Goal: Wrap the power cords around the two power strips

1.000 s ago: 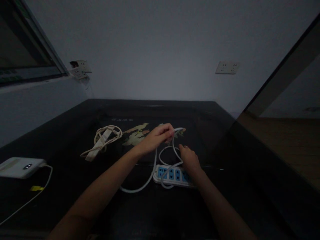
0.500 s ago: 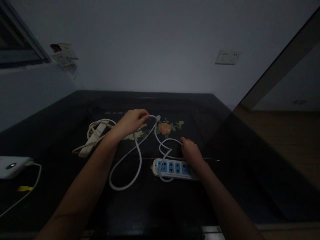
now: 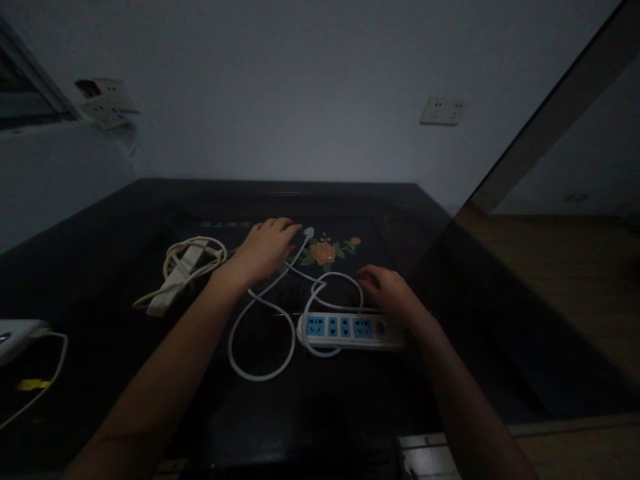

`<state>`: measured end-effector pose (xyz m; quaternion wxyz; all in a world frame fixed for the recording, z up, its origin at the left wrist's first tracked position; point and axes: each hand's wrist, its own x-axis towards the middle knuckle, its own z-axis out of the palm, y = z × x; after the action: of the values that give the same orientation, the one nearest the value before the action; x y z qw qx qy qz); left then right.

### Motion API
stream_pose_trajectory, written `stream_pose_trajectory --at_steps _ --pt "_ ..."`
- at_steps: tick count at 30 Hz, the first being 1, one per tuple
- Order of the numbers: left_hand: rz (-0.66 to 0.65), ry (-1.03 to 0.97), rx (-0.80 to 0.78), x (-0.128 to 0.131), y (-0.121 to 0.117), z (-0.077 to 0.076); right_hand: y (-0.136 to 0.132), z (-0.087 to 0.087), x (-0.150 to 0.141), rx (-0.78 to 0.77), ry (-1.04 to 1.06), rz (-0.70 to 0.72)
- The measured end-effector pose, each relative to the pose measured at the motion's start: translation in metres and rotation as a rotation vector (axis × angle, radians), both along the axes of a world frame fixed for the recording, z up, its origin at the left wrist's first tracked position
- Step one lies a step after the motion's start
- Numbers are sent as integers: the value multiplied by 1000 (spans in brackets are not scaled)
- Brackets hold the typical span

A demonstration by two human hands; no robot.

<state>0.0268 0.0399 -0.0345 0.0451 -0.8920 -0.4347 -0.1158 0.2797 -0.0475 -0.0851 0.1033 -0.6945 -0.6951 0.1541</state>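
A white power strip (image 3: 353,331) with blue sockets lies near the front of the dark table, its white cord (image 3: 264,379) looped to the left and partly across the sockets. The cord's plug (image 3: 309,233) rests by the flower pattern. My left hand (image 3: 267,248) is open, palm down, over part of the cord just left of the plug. Its fingers are stretched and I see nothing gripped. Just above the strip's right end, my right hand (image 3: 389,288) is loosely curved with fingers apart, beside a cord loop. Its palm side is hidden.
Left of my left hand lies a second white power strip (image 3: 173,283) with its cream cord bundled on it. A white device (image 3: 20,337) with a cable and yellow tag (image 3: 34,385) sits at far left. Behind the table (image 3: 320,413), the wall carries a socket plate (image 3: 443,111).
Both hands have let go of the cord. The section that my left hand held up now lies lower, in a rounder loop, and my right hand has lifted slightly off the strip.
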Motion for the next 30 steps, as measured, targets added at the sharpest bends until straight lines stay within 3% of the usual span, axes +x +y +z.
stream_pose_trajectory --at_steps 2,4,6,9,14,18,22,26,30 --pt "-237 -70 -77 12 -21 9 -12 4 4 35 157 121" --pt "-480 -66 -304 21 -43 14 -25 4 6 50 302 256" --pt "-580 -10 -448 26 -60 13 -38 2 8 35 357 365" --pt "-579 57 -393 25 -72 1 -50 0 10 17 328 463" --pt "-477 116 -247 10 -76 -20 -52 -3 7 -36 192 496" --pt "-398 189 -247 -1 -78 -18 -49 -7 1 -48 101 470" --pt "-324 293 -317 -8 -73 -13 -47 -6 5 -33 158 395" --pt "-286 385 -302 -5 -71 -24 -47 -1 23 90 273 292" --pt "-359 355 -219 7 -78 -42 -48 6 40 289 382 225"
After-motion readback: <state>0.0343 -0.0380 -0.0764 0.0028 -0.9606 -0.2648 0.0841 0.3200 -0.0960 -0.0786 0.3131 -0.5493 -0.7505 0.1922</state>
